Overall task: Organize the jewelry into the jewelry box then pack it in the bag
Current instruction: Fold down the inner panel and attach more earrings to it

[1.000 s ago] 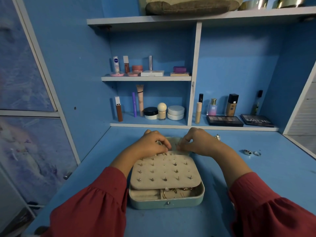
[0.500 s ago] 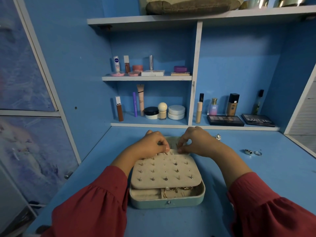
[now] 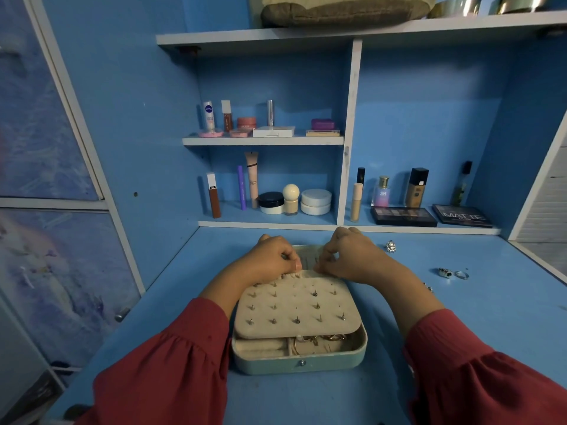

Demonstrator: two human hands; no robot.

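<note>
Left hand (image 3: 270, 259) and right hand (image 3: 349, 259) pinch far edge of beige earring panel (image 3: 296, 305), fingers curled. Panel lies over mint jewelry box (image 3: 300, 361) on table (image 3: 491, 314).

One head-worn view, looking forward and down over a blue desk.

The wide-angle camera sits above the near edge of the desk (image 3: 460, 317), facing the far shelves (image 3: 264, 140) and tilted down enough that both red sleeves (image 3: 171, 372) fill the near corners. It is close: the jewelry box (image 3: 299, 360) lies just below centre, with the left hand (image 3: 270, 259) and right hand (image 3: 352, 256) at its far edge. Straight lines bow toward the frame edges. A panelled door (image 3: 46, 148) closes the left side. No second view shares the scene.
</note>
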